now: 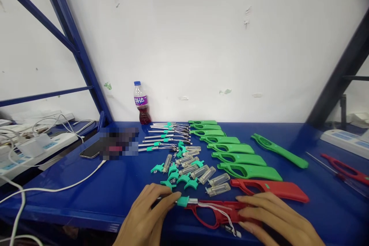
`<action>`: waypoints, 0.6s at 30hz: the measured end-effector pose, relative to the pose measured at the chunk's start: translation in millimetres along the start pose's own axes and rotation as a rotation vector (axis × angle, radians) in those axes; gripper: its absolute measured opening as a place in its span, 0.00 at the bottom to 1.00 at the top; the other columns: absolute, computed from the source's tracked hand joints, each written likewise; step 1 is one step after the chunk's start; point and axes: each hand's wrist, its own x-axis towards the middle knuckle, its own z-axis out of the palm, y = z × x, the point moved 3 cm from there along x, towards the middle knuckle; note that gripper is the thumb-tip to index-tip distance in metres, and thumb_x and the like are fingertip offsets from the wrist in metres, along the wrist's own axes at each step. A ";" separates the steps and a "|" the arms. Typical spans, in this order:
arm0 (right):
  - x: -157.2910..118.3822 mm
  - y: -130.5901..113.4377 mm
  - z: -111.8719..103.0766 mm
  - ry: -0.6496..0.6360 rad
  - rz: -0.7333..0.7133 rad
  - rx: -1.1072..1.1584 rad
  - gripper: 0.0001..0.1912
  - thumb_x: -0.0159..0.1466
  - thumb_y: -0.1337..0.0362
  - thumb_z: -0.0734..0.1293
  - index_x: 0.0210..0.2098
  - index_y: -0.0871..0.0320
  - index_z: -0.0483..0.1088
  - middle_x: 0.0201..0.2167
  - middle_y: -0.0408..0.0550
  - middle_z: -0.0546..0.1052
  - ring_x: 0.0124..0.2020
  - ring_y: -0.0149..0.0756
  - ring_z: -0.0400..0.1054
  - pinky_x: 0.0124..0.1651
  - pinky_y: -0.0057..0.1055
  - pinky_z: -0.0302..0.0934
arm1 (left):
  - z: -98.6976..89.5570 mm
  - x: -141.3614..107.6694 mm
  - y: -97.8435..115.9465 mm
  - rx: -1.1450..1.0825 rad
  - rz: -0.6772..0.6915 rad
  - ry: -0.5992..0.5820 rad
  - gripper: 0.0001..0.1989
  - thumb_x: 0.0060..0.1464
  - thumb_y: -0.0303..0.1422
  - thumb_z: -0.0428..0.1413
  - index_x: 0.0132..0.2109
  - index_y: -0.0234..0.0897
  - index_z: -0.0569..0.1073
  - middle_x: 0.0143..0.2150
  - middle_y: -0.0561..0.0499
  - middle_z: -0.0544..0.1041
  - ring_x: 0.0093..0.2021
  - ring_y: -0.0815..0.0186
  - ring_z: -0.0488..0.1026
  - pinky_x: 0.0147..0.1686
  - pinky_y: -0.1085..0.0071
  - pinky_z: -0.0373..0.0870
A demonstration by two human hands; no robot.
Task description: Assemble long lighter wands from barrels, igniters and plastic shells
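At the table's front edge, my left hand (150, 211) is closed in a pinch on a metal lighter nozzle (193, 201) with a teal collar. White wires trail from its end, with a small black and white part at their tip. My right hand (273, 215) is closed on the right end of a red lighter casing half (220, 215), which lies partly under the nozzle and wires. Its right end is hidden by my fingers. Just beyond lies another red casing half (282, 189). Teal triggers (190, 183) and clear fuel tanks (218, 189) lie loose beyond my hands.
Several green casing halves (248, 172) form a column, left of which lie more wired nozzles (158, 140). A separate green casing (279, 150) and a screwdriver (340, 176) are at right. A bottle (141, 102) stands by the wall; a phone (91, 150) and cables lie left.
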 end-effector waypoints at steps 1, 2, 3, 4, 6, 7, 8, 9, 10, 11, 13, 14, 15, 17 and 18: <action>0.5 -0.7 -0.7 -0.007 0.004 -0.006 0.14 0.74 0.49 0.68 0.41 0.46 0.84 0.41 0.40 0.87 0.39 0.33 0.84 0.51 0.21 0.76 | -0.2 0.7 0.9 -0.003 -0.005 -0.017 0.20 0.69 0.20 0.51 0.61 0.41 0.76 0.46 0.44 0.80 0.43 0.64 0.79 0.41 0.70 0.79; 0.3 -1.3 -1.2 -0.012 0.009 -0.010 0.15 0.74 0.48 0.68 0.41 0.46 0.84 0.41 0.40 0.87 0.39 0.33 0.84 0.51 0.21 0.76 | -0.5 1.6 2.1 -0.006 -0.011 -0.035 0.20 0.69 0.20 0.51 0.60 0.42 0.77 0.46 0.45 0.81 0.42 0.64 0.79 0.41 0.70 0.79; -0.4 -1.6 -1.3 -0.016 0.016 -0.012 0.15 0.74 0.48 0.68 0.41 0.46 0.84 0.41 0.40 0.87 0.40 0.34 0.84 0.51 0.21 0.76 | -0.8 2.5 3.3 -0.006 -0.020 -0.050 0.20 0.69 0.21 0.51 0.60 0.42 0.77 0.45 0.46 0.81 0.42 0.64 0.79 0.41 0.70 0.79; -1.7 -1.8 -1.1 -0.022 0.025 -0.015 0.15 0.74 0.48 0.67 0.42 0.46 0.84 0.42 0.40 0.87 0.41 0.34 0.84 0.52 0.22 0.76 | -1.4 3.3 4.6 -0.004 -0.027 -0.055 0.20 0.69 0.21 0.50 0.60 0.42 0.77 0.45 0.46 0.81 0.42 0.64 0.79 0.41 0.70 0.79; -4.8 -1.7 -0.2 -0.044 0.044 -0.023 0.15 0.75 0.48 0.67 0.43 0.46 0.84 0.43 0.40 0.87 0.42 0.36 0.84 0.53 0.25 0.76 | -2.1 4.2 6.4 0.001 -0.046 -0.060 0.19 0.70 0.23 0.51 0.60 0.44 0.77 0.45 0.47 0.81 0.42 0.65 0.79 0.43 0.69 0.79; -6.3 -1.7 0.3 -0.056 0.053 -0.028 0.15 0.75 0.49 0.67 0.43 0.46 0.84 0.44 0.40 0.87 0.43 0.36 0.84 0.54 0.26 0.76 | -2.3 4.2 6.8 0.001 -0.060 -0.063 0.18 0.70 0.23 0.51 0.60 0.45 0.76 0.46 0.48 0.80 0.43 0.65 0.80 0.44 0.69 0.80; -7.4 -1.8 0.5 -0.063 0.061 -0.032 0.15 0.75 0.49 0.67 0.43 0.46 0.84 0.44 0.40 0.87 0.43 0.36 0.84 0.54 0.26 0.76 | -2.2 3.9 6.9 -0.002 -0.075 -0.069 0.18 0.70 0.24 0.52 0.60 0.45 0.76 0.47 0.48 0.80 0.44 0.65 0.80 0.46 0.69 0.80; -8.1 -2.0 0.4 -0.065 0.067 -0.035 0.14 0.75 0.49 0.67 0.43 0.46 0.83 0.44 0.39 0.87 0.43 0.36 0.84 0.54 0.26 0.76 | -2.0 3.5 6.6 -0.006 -0.090 -0.074 0.18 0.71 0.24 0.52 0.60 0.46 0.76 0.47 0.49 0.80 0.46 0.65 0.80 0.47 0.69 0.80; -8.3 -2.4 0.1 -0.064 0.072 -0.035 0.14 0.74 0.49 0.67 0.43 0.46 0.83 0.43 0.39 0.87 0.43 0.35 0.83 0.54 0.26 0.76 | -1.8 3.1 6.2 -0.014 -0.102 -0.079 0.18 0.71 0.25 0.52 0.61 0.46 0.76 0.48 0.49 0.80 0.47 0.65 0.80 0.48 0.69 0.80; -8.0 -2.8 -0.3 -0.063 0.078 -0.031 0.14 0.74 0.49 0.68 0.43 0.46 0.83 0.43 0.38 0.87 0.43 0.35 0.83 0.54 0.26 0.76 | -1.6 2.8 5.8 -0.023 -0.112 -0.087 0.18 0.71 0.25 0.52 0.61 0.46 0.76 0.49 0.49 0.80 0.48 0.65 0.80 0.50 0.69 0.80; -6.7 -3.8 -1.3 -0.063 0.089 -0.015 0.13 0.74 0.49 0.68 0.43 0.46 0.82 0.42 0.38 0.86 0.43 0.34 0.83 0.53 0.25 0.76 | -1.7 2.4 5.0 -0.042 -0.127 -0.097 0.17 0.71 0.26 0.52 0.61 0.46 0.75 0.49 0.49 0.79 0.49 0.65 0.80 0.52 0.69 0.80; -5.8 -4.2 -1.7 -0.062 0.094 -0.006 0.13 0.74 0.49 0.68 0.43 0.46 0.82 0.42 0.38 0.86 0.43 0.34 0.83 0.53 0.24 0.76 | -1.9 2.4 4.9 -0.050 -0.133 -0.103 0.17 0.71 0.26 0.52 0.61 0.46 0.75 0.49 0.49 0.79 0.49 0.65 0.80 0.53 0.68 0.79; -5.0 -4.7 -2.0 -0.062 0.098 0.002 0.13 0.74 0.50 0.68 0.43 0.46 0.82 0.42 0.38 0.86 0.43 0.34 0.83 0.52 0.24 0.76 | -2.3 2.4 5.0 -0.055 -0.140 -0.110 0.17 0.72 0.26 0.52 0.61 0.46 0.75 0.50 0.49 0.79 0.49 0.65 0.79 0.53 0.68 0.79; -4.0 -5.3 -2.4 -0.058 0.102 0.012 0.12 0.74 0.50 0.68 0.43 0.47 0.82 0.42 0.38 0.86 0.43 0.34 0.83 0.52 0.24 0.76 | -3.7 2.4 6.1 -0.056 -0.154 -0.121 0.16 0.72 0.26 0.52 0.61 0.45 0.75 0.50 0.50 0.79 0.50 0.66 0.79 0.54 0.68 0.79; -4.0 -5.5 -2.4 -0.057 0.103 0.015 0.13 0.74 0.50 0.68 0.42 0.47 0.82 0.42 0.39 0.86 0.43 0.35 0.83 0.52 0.25 0.76 | -4.4 2.4 6.9 -0.052 -0.161 -0.126 0.17 0.72 0.26 0.52 0.61 0.45 0.75 0.50 0.49 0.79 0.50 0.66 0.79 0.54 0.67 0.79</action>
